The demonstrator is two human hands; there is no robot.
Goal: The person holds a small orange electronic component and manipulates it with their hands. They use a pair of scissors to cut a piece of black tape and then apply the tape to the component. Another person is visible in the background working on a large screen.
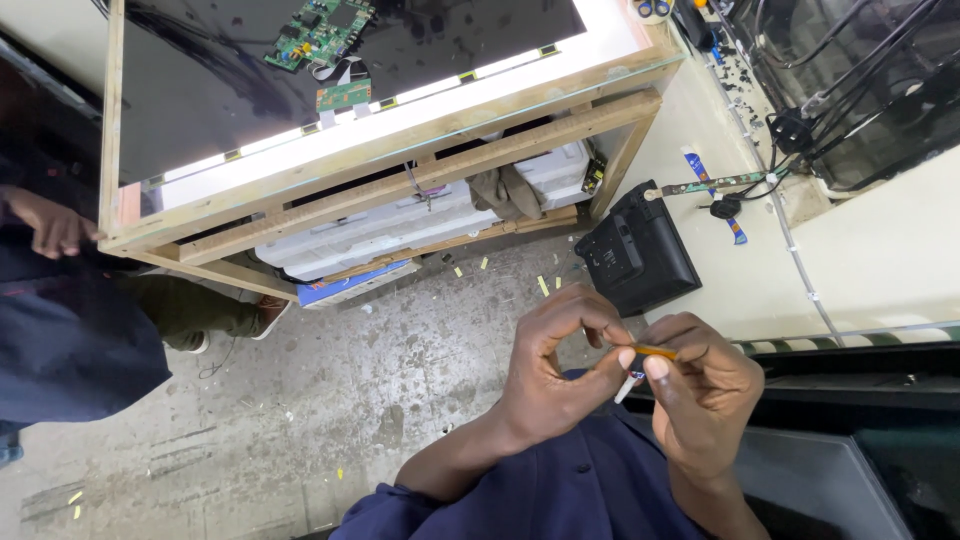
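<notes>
A thin orange strip [655, 351] was pinched between both hands near the right of the scene.

The strip was gripped at its right end by the right hand [700, 390] and at its left end by the closed fingertips of the left hand [560, 365], with a small white piece [626, 388] hanging below. Yellow scraps [543, 285] were scattered on the concrete floor [330, 380]; how much remained could not be told. Farther left, a dark panel [300, 70] lay on a wooden frame [420, 160].

- A wooden bench [400, 160] is seen, with a dark panel [200, 80] laid on top.
- A green circuit board [320, 32] is placed on that panel.
- White cases [370, 225] are stored underneath.
- A black plastic cover [640, 255] is leaned against the wall.
- Yellow scraps [543, 285] are scattered on the concrete floor [330, 390].
</notes>
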